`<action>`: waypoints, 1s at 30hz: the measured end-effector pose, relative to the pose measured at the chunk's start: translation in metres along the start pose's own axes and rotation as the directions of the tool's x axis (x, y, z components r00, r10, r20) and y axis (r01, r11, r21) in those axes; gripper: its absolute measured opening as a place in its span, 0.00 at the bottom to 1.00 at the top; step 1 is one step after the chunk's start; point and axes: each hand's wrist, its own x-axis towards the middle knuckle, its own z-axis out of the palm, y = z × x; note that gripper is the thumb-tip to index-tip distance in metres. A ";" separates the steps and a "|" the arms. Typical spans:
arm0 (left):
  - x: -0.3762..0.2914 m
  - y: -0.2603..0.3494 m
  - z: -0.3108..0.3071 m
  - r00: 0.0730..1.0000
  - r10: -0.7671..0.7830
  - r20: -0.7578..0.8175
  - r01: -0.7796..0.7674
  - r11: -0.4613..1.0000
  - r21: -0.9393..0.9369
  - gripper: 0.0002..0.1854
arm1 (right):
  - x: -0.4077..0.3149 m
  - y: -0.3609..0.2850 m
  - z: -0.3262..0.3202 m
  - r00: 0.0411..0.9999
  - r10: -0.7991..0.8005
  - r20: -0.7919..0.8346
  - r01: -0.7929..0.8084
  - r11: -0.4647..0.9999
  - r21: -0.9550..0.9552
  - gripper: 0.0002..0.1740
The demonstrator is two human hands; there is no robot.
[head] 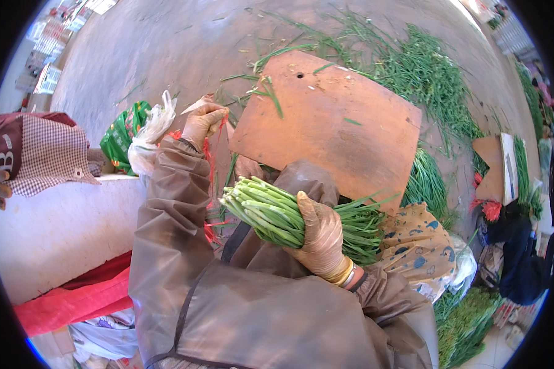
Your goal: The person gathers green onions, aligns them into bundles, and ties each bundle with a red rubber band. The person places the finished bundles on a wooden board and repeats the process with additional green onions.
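My right hand (pixel 321 233), in a thin translucent glove with bracelets at the wrist, grips a thick bunch of garlic chives (pixel 265 212) over my lap. The pale cut ends point left, and the leafy part (pixel 360 226) trails out to the right behind the hand. Raised at the left, my gloved left hand (pixel 205 123) pinches a thin red plastic strip (pixel 213 161) that hangs down from the fingers. A worn brown board (pixel 337 124), with a few green scraps on it, lies just beyond my knees.
Loose chives (pixel 424 74) are heaped on the floor beyond the board, with another bundle (pixel 424 180) at its right. A green bag (pixel 127 136) and white plastic bag (pixel 152 133) sit by my left arm. A person in dark clothing (pixel 519 258) is at far right.
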 end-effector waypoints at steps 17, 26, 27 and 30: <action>0.094 0.009 0.361 0.714 -0.037 0.699 -0.243 0.923 0.297 0.31 | -0.052 0.026 -0.061 0.937 0.283 -0.203 -0.285 0.958 0.020 0.56; -0.097 -0.031 0.137 0.895 0.066 0.442 -0.053 0.998 -0.041 0.31 | -0.050 0.033 -0.059 0.938 0.211 -0.275 -0.193 0.977 0.092 0.60; -0.130 -0.035 0.141 0.851 0.168 0.498 -0.139 0.986 -0.096 0.37 | -0.051 0.034 -0.059 0.938 0.199 -0.284 -0.179 0.979 0.095 0.60; -0.196 0.009 0.183 0.608 0.452 0.652 -0.771 0.530 0.352 0.46 | -0.053 0.027 -0.062 0.945 0.209 -0.252 -0.191 0.977 0.098 0.59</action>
